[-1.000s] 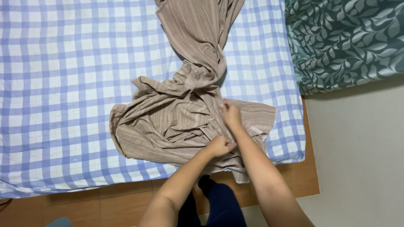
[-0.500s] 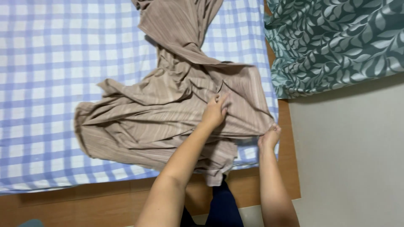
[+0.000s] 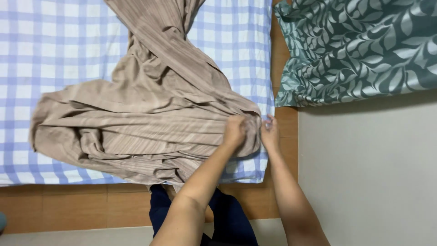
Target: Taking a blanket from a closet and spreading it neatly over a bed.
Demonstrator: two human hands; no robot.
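Both arms are reaching forward: left hand (image 3: 235,130) and right hand (image 3: 270,133) are pinching the beige garment's (image 3: 136,123) edge, fingers clamped together.

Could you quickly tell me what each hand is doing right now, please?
Left hand: closed, gripping the right edge of the beige striped garment.
Right hand: fingers pinching the same garment's edge beside it.

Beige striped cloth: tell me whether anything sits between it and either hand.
Nothing visible does. Both the left hand and the right hand are already on the right edge of the beige striped cloth, which lies on the checked sheet.
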